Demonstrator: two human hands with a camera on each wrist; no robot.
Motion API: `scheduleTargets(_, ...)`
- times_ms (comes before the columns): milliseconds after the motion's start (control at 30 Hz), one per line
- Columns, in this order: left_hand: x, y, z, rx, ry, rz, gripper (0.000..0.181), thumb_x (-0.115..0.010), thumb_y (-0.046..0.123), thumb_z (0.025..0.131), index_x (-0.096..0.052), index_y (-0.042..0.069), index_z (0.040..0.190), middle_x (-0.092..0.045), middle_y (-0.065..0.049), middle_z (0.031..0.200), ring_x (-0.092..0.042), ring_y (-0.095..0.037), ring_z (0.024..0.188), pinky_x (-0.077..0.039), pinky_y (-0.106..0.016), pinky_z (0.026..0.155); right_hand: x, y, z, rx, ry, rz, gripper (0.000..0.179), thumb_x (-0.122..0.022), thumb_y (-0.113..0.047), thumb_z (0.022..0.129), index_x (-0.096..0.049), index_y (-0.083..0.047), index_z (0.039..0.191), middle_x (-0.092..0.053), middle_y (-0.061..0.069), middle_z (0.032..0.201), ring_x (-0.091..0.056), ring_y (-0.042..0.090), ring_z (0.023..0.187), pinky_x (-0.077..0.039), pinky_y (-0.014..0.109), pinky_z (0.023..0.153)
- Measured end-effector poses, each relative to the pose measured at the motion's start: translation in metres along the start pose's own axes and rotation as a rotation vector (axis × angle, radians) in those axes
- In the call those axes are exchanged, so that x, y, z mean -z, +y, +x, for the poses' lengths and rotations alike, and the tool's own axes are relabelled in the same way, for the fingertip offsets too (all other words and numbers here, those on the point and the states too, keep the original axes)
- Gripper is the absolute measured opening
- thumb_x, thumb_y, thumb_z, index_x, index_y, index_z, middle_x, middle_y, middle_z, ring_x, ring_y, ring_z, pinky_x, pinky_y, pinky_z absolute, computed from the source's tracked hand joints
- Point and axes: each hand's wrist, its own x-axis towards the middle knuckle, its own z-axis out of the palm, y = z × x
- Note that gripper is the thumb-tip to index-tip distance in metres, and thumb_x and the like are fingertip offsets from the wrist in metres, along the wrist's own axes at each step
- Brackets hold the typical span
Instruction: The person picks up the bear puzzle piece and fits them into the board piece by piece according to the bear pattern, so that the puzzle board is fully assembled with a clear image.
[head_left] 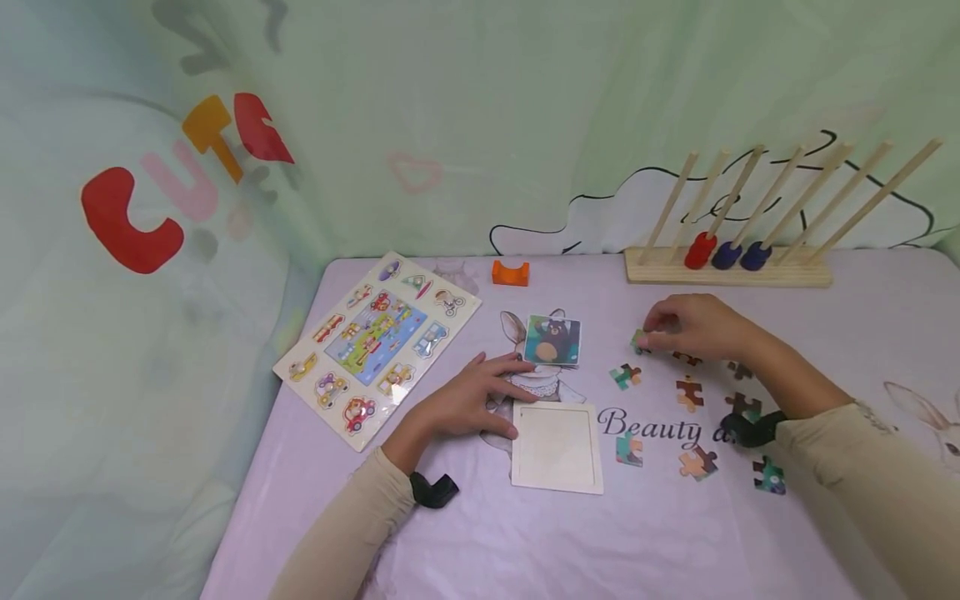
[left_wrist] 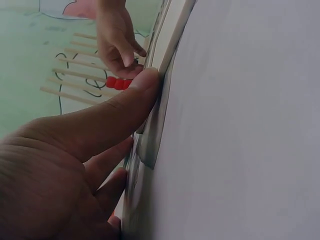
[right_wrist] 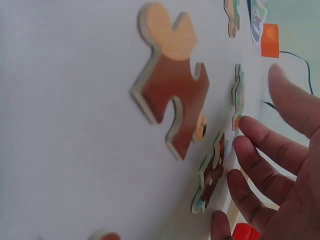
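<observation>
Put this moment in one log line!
left grip: touching wooden tray; right grip: at puzzle piece; bear picture: beyond tray; other pieces: right of tray

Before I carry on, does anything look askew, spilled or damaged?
Mildly: the vehicle puzzle board, at left, lies slanted, while the wooden tray sits nearly straight. The loose puzzle pieces right of the tray look like ordinary work in progress. I see no spill or damage.

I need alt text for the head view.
A person's right hand is at a green puzzle piece among scattered pieces, while the left hand touches a square wooden tray below a bear picture. A vehicle puzzle board lies left; a peg rack stands back right.
</observation>
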Motion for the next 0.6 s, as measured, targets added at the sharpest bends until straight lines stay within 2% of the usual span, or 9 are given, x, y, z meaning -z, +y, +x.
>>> scheduleTargets(133, 0.0005, 0.0011, -0.0002, 0.019, -0.002, -0.01, 0.054, -0.087, 0.03, 0.081, -0.07, 0.023, 0.132, -0.042, 0.002, 0.162, -0.019, -0.02, 0.158, -0.001, -0.054, 0.127, -0.0016, -0.0015, 0.0024, -0.009, 0.0, 0.0, 0.037, -0.083, -0.041, 0.085, -0.072, -0.009, 0.101, -0.069, 0.006, 0.097, -0.057, 0.023, 0.088, -0.049, 0.037, 0.075)
scheduleTargets(367, 0.0009, 0.0055, 0.0019, 0.046, 0.014, -0.008, 0.051, -0.082, 0.028, 0.086, -0.068, 0.022, 0.135, -0.04, 0.001, 0.163, -0.021, -0.02, 0.158, -0.004, -0.055, 0.127, -0.0033, -0.0012, 0.0042, -0.064, -0.014, 0.02, 0.036, -0.085, -0.033, 0.084, -0.07, -0.005, 0.102, -0.07, 0.011, 0.098, -0.057, 0.026, 0.089, -0.052, 0.045, 0.079)
scheduleTargets(600, -0.0016, 0.0054, 0.0034, 0.053, 0.051, 0.017, 0.048, -0.079, 0.021, 0.09, -0.067, 0.017, 0.136, -0.044, 0.0, 0.16, -0.03, -0.018, 0.155, -0.009, -0.053, 0.127, -0.0021, -0.0045, 0.003, -0.078, -0.029, 0.035, 0.034, -0.084, -0.029, 0.085, -0.07, -0.004, 0.104, -0.07, 0.014, 0.101, -0.058, 0.028, 0.092, -0.053, 0.049, 0.082)
